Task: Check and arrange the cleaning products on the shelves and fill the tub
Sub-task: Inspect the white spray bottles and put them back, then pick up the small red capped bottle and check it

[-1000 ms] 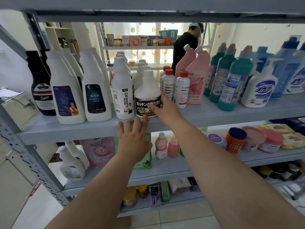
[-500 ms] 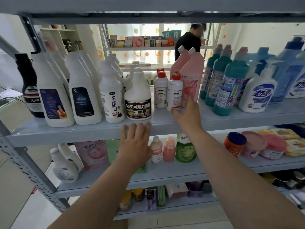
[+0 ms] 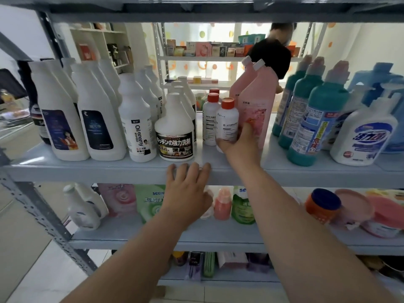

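A grey metal shelf (image 3: 109, 171) carries rows of cleaning bottles. My right hand (image 3: 239, 145) grips the bottom of a small white bottle with a red cap (image 3: 227, 121), which stands in front of two tall pink bottles (image 3: 258, 99). Two more red-capped white bottles (image 3: 209, 119) stand just left of it. My left hand (image 3: 185, 189) rests with straight fingers on the shelf's front edge, below a squat white bottle with a black Japanese label (image 3: 175, 136). No tub is in view.
Tall white bottles (image 3: 96, 119) fill the shelf's left, teal bottles (image 3: 314, 119) and a white pump bottle (image 3: 363, 136) the right. The lower shelf (image 3: 218, 235) holds refill pouches, small bottles and an orange jar (image 3: 321, 206). A person in black (image 3: 273, 55) stands behind.
My right hand has moved right from the squat black-labelled bottle and taken hold of the small red-capped bottle. My left hand has stayed on the shelf edge. The camera has come closer.
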Demonstrator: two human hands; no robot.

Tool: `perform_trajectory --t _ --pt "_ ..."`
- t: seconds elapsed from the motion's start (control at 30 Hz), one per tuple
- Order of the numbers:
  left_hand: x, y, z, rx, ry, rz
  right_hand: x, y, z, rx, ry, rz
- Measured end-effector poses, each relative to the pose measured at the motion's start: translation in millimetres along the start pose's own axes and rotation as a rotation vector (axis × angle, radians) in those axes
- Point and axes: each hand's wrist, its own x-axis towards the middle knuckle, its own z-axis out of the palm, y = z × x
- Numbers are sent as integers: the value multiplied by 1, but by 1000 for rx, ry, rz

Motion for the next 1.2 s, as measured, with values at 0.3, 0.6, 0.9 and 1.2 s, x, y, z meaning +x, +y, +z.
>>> perform_trajectory --t 0.3,0.6,0.9,1.2 --pt "91 35 -61 -1185 -163 -615 6 14 -57 389 -247 62" --pt "122 44 -20 -1666 -305 -678 7 40 -68 420 -297 -9" --pt "126 49 -17 -1762 -196 -789 9 38 -71 375 -319 -81" --pt "127 44 -14 -1908 -204 -858 7 36 -76 427 -431 -147"
